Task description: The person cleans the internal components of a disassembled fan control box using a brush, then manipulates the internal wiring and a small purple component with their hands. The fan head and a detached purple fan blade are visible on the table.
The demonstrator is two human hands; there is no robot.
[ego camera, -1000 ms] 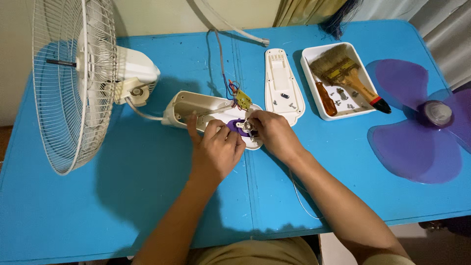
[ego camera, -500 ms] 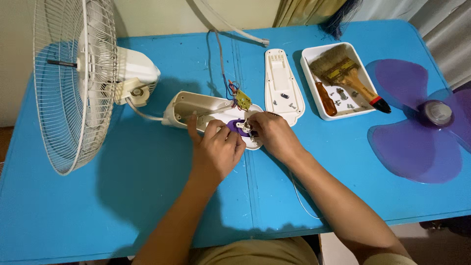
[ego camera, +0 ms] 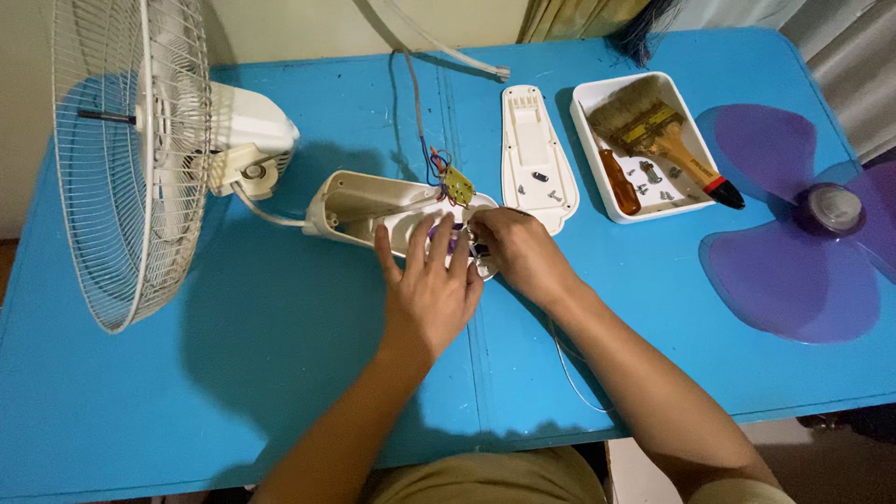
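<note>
Since the earlier frame, the left hand (ego camera: 431,291) had spread its fingers flat over the open fan base (ego camera: 392,213), while the right hand (ego camera: 516,252) had stayed beside it, fingers pinched together on a small part inside the base; what part, I could not tell. The base lay on a blue table (ego camera: 233,373), near the middle, its wires running up to a small circuit board (ego camera: 457,186). Left of the base stood one fan head (ego camera: 140,159) with its wire guard. Right of the base lay one cover plate (ego camera: 534,154), then one white tray (ego camera: 597,177) holding one brush (ego camera: 663,135) and one screwdriver (ego camera: 619,179), and farthest right one purple blade (ego camera: 793,233). Curtains hung behind the table.
</note>
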